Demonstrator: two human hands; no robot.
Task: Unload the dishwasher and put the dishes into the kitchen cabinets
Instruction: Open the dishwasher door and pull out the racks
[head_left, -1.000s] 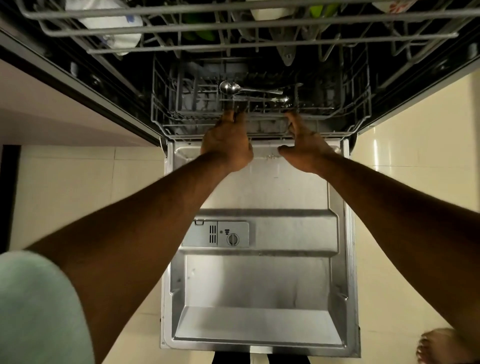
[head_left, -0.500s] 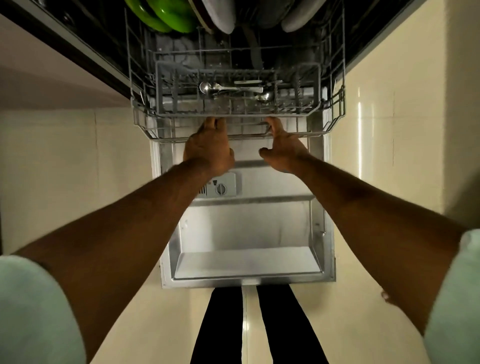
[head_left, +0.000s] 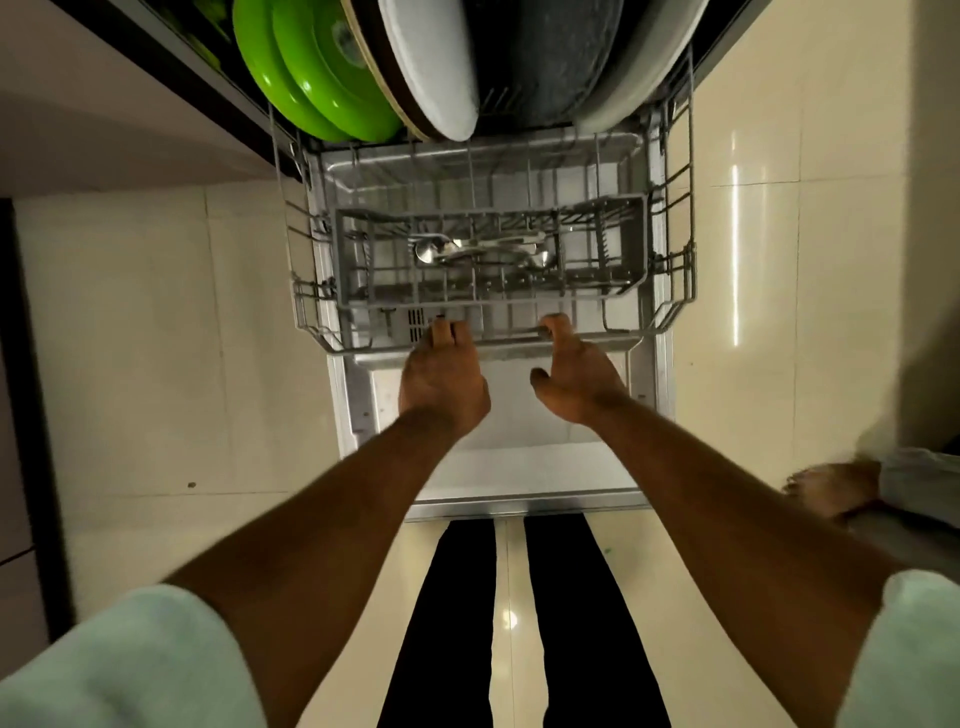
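The left hand (head_left: 441, 384) and the right hand (head_left: 576, 379) each hook curled fingers over the front wire of the lower rack (head_left: 675, 291); the right thumb sticks out free. The rack sits over the open dishwasher door (head_left: 519, 467), above glossy cream floor tiles (head_left: 156, 338). Its grey cutlery basket (head_left: 358, 260) holds spoons (head_left: 431, 252). Behind it stand 2 green plates (head_left: 311, 67), a white plate (head_left: 431, 62) and a dark plate (head_left: 561, 62).

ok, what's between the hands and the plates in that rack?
Head view: the cutlery basket, with a few spoons in it. The left hand and right hand grip the rack by its front rail; the plates stand at the back.
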